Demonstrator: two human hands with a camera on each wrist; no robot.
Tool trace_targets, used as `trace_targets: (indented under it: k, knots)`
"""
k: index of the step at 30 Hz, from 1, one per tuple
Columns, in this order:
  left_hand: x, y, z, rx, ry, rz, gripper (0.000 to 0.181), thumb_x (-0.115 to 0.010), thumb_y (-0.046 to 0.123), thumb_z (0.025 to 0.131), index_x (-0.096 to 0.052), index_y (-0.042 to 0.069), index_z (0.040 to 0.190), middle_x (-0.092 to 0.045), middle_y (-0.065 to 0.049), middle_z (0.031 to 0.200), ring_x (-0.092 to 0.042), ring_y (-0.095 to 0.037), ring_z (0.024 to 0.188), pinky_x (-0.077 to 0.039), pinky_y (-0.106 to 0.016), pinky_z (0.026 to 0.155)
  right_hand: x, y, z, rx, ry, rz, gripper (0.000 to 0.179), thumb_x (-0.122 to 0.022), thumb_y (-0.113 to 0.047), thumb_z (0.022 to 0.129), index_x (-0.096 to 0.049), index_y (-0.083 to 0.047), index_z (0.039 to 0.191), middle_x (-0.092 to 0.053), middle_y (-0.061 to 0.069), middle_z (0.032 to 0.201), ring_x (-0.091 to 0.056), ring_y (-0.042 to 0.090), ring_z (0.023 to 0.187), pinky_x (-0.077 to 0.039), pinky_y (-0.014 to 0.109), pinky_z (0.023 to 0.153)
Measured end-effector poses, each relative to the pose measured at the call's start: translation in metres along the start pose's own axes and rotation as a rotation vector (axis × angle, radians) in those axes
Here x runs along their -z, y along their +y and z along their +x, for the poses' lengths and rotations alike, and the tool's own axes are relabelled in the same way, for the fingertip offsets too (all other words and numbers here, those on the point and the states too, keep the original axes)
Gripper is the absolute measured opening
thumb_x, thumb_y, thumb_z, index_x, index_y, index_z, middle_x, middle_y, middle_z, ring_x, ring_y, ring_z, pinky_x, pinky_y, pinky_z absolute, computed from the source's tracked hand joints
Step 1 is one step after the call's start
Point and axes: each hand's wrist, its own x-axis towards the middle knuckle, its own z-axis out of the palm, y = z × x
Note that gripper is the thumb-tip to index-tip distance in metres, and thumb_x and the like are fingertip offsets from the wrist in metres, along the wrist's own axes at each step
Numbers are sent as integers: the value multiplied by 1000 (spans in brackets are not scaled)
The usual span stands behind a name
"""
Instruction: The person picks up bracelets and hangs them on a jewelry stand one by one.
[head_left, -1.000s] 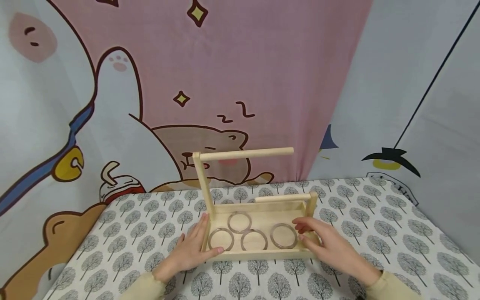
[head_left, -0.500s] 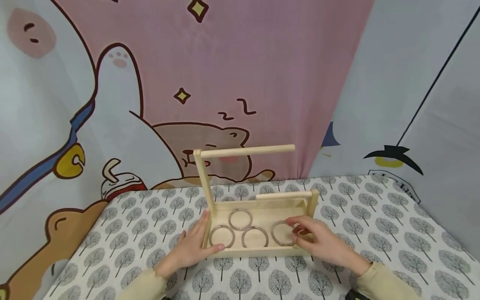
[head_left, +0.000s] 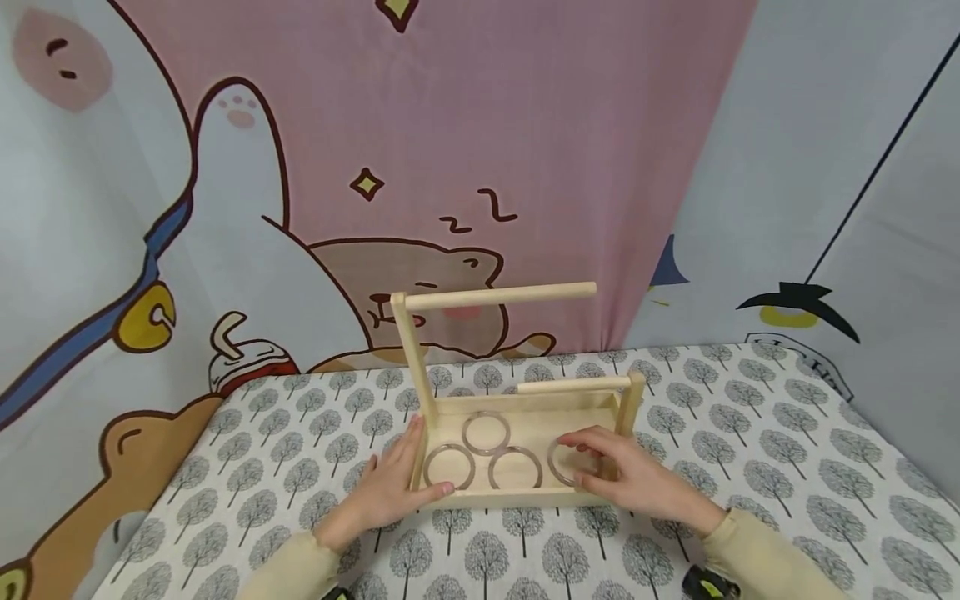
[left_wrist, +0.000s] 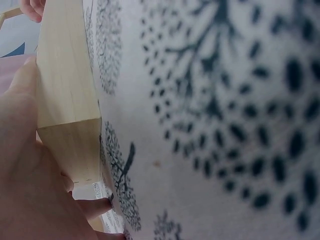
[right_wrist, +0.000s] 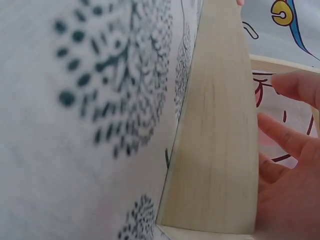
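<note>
A pale wooden tray [head_left: 517, 500] stands on the table, with several translucent brownish rings [head_left: 486, 412] lying flat inside it. My left hand [head_left: 386, 483] lies along the tray's left end, fingers extended and thumb over the front corner. In the left wrist view, its lower fingers reach down to the cloth beside the tray's corner. Over the tray's right part, my right hand [head_left: 626, 475] reaches in with thumb and fingers apart, partly covering the rightmost ring [head_left: 551, 462]. The right wrist view shows those fingers [right_wrist: 282, 135] past the front wall [right_wrist: 215, 125]; the ring is hidden there.
A tall post [head_left: 415, 358] on the tray's left bears a long wooden dowel [head_left: 502, 295] pointing right. The short right post [head_left: 632, 404] bears a lower dowel [head_left: 573, 385] pointing left. A tree-print cloth [head_left: 487, 554] covers the table; a cartoon curtain [head_left: 525, 125] hangs behind.
My right hand has moved left from the tray's right end to over the rightmost ring. My left hand has stayed at the left end. The head view has tilted slightly down.
</note>
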Motion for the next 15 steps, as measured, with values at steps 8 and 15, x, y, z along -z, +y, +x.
trace_targets:
  k: [8,15]
  knots:
    - [-3,0,1,-1,-13,-1,100,-59,58,89,-5,4,154,-4,-14,159,-16,-38,142,-9,-74,103,-2,7,2,31,12,-75,49,-74,-15,83,-57,-4,128,-61,11,114,-56,18,77,-52,36,67]
    - [-1,0,0,4,-7,-9,100,-59,57,89,-6,2,154,-5,-14,159,-16,-38,142,-8,-74,103,-4,13,9,-48,5,-69,52,-76,-20,81,-59,-8,128,-58,11,126,-53,34,115,-41,64,94]
